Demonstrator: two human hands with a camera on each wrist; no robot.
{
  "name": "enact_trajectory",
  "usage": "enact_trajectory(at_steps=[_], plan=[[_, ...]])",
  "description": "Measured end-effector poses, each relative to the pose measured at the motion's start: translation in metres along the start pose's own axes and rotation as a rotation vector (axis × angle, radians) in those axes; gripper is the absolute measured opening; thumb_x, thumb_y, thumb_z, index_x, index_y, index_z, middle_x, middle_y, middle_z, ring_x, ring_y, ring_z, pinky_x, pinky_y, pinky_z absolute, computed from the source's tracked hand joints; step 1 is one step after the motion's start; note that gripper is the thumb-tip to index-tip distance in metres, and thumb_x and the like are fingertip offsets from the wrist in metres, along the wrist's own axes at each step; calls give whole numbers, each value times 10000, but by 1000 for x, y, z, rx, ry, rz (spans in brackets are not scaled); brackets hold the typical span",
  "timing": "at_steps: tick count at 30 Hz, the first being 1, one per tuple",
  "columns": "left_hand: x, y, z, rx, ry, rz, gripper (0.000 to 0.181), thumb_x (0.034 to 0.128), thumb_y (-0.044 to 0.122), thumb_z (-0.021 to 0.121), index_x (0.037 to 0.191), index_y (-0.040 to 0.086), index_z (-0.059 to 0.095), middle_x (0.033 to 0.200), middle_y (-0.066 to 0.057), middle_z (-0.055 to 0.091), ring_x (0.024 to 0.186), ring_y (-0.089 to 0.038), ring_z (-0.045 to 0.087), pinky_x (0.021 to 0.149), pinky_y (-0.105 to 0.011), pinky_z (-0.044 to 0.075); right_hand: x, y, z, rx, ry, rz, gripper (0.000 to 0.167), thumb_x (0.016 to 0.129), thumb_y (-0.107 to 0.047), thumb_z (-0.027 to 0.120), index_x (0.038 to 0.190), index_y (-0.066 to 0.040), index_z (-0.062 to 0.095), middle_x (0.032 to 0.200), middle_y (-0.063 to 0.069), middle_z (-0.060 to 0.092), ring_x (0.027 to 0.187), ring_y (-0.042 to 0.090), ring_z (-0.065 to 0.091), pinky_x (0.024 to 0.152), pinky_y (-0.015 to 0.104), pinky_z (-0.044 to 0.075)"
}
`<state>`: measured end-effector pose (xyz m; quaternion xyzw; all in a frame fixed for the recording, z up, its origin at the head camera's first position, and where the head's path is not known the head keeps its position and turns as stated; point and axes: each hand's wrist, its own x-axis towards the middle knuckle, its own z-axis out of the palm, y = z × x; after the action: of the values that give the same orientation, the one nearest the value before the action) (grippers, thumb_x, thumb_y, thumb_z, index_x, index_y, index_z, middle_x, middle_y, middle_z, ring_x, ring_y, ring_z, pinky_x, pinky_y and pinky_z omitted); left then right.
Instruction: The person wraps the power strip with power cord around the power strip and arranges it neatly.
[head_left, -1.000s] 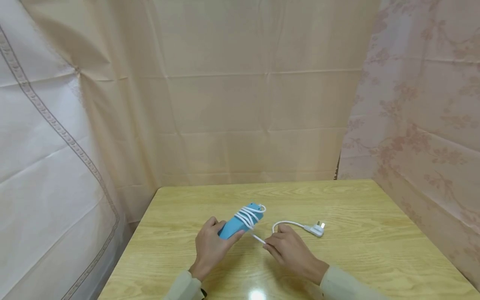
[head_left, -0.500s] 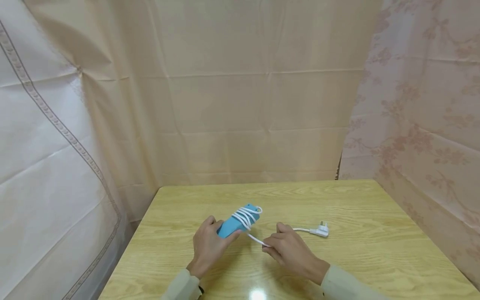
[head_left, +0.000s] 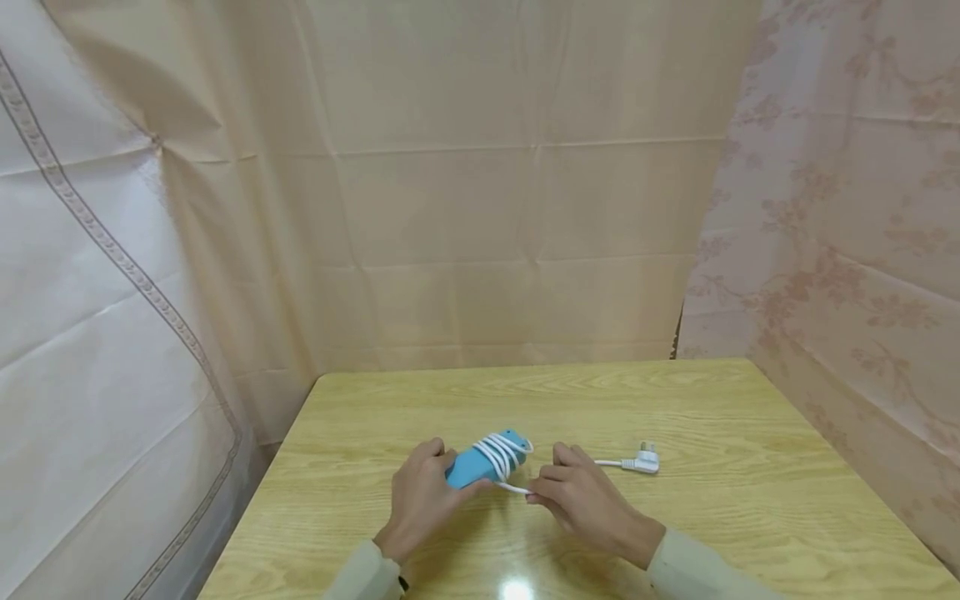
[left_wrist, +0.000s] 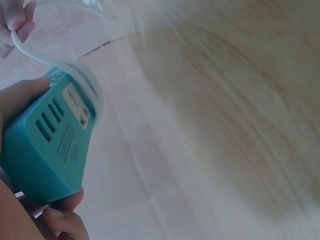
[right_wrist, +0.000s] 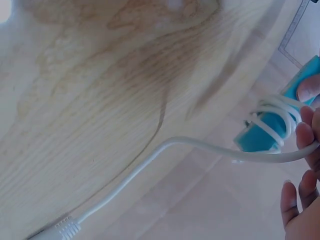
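My left hand [head_left: 423, 500] grips the near end of a blue power strip [head_left: 468, 468], thumb on one side and fingers on the other. Slots and a socket show on its face in the left wrist view. Several turns of white cord [head_left: 497, 452] wrap round its far end. From the wraps the cord runs to my right hand [head_left: 585, 504], which pinches it a short way off. Past that hand, the cord leads to a white plug [head_left: 643, 460] lying on the table with its prongs up. Part of the cord is hidden behind the right hand.
A wood-grain table [head_left: 360, 417] lies under both hands. Beige cloth [head_left: 487, 208] hangs behind it, white cloth [head_left: 97, 333] on the left, and flowered cloth [head_left: 847, 250] along the right side.
The power strip dipped and tilted, its far end coming lower and nearer the right hand. The plug slid slightly right, and the cord loop beside the right hand flattened out. Both hands kept their hold.
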<state>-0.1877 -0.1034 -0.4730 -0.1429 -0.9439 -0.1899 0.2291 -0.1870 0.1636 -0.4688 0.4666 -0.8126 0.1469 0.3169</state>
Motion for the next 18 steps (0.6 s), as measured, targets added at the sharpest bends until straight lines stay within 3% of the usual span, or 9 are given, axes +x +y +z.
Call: enact_trajectory(at_steps=[6,13,18], plan=[[-1,5,-2,-2,-21,55,556,715,562,897,894,44,802,782,75,473,671,-76,395,527,-205,351,0,2,-2,-2,-10,-1,64,900,-252,777,942,-216,809,762,-194,612,758,70,265,725,245,239],[-9,6,-5,-43,-93,221,502,724,533,909,863,67,785,776,100,402,649,-41,339,518,-171,314,0,2,-2,15,13,-13,90,891,-286,765,955,-234,803,844,-191,682,762,75,293,708,245,270],[-12,7,-7,-67,-116,289,505,716,518,919,897,62,797,814,110,405,672,-24,353,542,-154,331,-1,4,-2,55,-8,33,101,836,-273,816,928,-236,797,798,-203,626,776,57,275,726,233,240]])
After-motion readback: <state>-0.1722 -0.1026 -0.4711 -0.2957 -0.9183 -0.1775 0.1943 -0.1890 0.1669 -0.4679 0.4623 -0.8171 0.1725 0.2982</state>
